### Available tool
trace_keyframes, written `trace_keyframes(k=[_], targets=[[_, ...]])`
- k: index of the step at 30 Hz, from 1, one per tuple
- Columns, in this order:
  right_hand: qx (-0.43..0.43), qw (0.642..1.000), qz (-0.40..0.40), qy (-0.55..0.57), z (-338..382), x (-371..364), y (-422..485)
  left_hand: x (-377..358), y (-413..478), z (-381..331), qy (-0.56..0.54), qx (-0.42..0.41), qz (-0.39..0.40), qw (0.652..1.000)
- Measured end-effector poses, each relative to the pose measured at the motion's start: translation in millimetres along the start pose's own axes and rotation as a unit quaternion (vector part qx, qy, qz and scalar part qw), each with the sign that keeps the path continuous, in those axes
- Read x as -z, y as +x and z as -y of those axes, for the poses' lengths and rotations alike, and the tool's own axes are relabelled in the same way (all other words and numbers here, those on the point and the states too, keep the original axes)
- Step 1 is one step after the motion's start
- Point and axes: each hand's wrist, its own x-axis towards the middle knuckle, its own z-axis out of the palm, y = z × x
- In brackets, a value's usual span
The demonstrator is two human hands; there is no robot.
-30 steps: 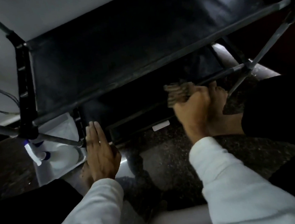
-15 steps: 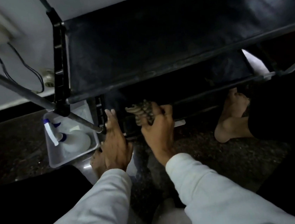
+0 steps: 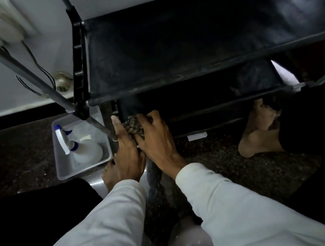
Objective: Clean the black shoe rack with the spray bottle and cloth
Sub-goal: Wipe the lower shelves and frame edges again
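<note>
The black shoe rack point(image 3: 179, 46) fills the upper half of the head view, with a fabric shelf on top and a lower shelf in shadow. My right hand point(image 3: 157, 141) grips a crumpled brownish cloth point(image 3: 132, 126) against the left end of the lower shelf's front bar. My left hand point(image 3: 126, 155) lies beside it with straight fingers, touching the rack's left front post. A white spray bottle point(image 3: 83, 150) with a blue nozzle stands in a clear plastic tub point(image 3: 61, 166) to the left of the rack.
My bare feet rest on the dark speckled floor point(image 3: 223, 164), one point(image 3: 260, 132) at the right by the rack, one under my left hand. A white wall with a socket box point(image 3: 2, 21) and wires is at the back left. A slanted metal rod point(image 3: 19, 66) crosses the left side.
My right hand has slid the cloth leftward along the lower shelf bar until it is against my left hand. The view has shifted left and nearer the rack.
</note>
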Motion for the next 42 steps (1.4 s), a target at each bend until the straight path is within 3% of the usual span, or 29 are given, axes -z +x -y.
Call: trace_keyframes(k=[3, 7, 12, 16, 21, 25, 27, 29, 30, 33, 37, 42], targets=[[-0.022, 0.999, -0.039, 0.012, -10.1, 12.6, -4.4, 2.9, -8.8, -13.1, 0.036, 0.047, -0.017, 0.998], [-0.096, 0.985, -0.140, -0.012, -53.5, 48.4, -9.8, -3.9, -12.6, -20.4, 0.077, -0.010, -0.036, 0.996], [-0.185, 0.952, -0.240, -0.037, -105.2, 95.0, -6.8, -5.5, -5.2, -16.9, 0.066, -0.040, 0.010, 0.997], [-0.273, 0.921, -0.255, -0.113, -133.9, 126.3, -8.5, -5.6, -4.4, -7.4, 0.059, -0.077, 0.026, 0.995], [-0.322, 0.870, -0.370, 0.037, -154.8, 137.6, -9.9, -2.4, -17.2, -5.2, 0.145, -0.065, 0.025, 0.987], [-0.374, 0.812, -0.430, 0.126, -144.8, 105.9, -32.6, 1.6, -33.8, -0.8, 0.221, -0.118, -0.007, 0.968], [-0.416, 0.795, -0.401, 0.183, -137.8, 77.6, -44.3, 7.0, -37.8, -1.4, 0.303, -0.132, 0.016, 0.944], [-0.458, 0.788, -0.338, 0.235, -132.2, 49.1, -56.0, 9.9, -39.0, 5.4, 0.318, -0.105, 0.034, 0.942], [-0.465, 0.797, -0.298, 0.244, -130.1, 36.8, -61.2, 5.3, -38.9, 13.0, 0.285, -0.085, 0.035, 0.954], [-0.443, 0.848, -0.191, 0.220, -122.9, 11.0, -68.1, -14.6, -34.6, 33.5, 0.120, -0.056, 0.145, 0.981], [-0.364, 0.914, -0.082, 0.158, -108.1, -8.4, -55.4, -31.5, -25.2, 46.3, 0.113, -0.036, 0.186, 0.975], [-0.288, 0.950, 0.008, 0.120, -83.6, -38.3, -39.3, -44.1, -9.4, 50.0, 0.120, 0.011, 0.208, 0.971]])
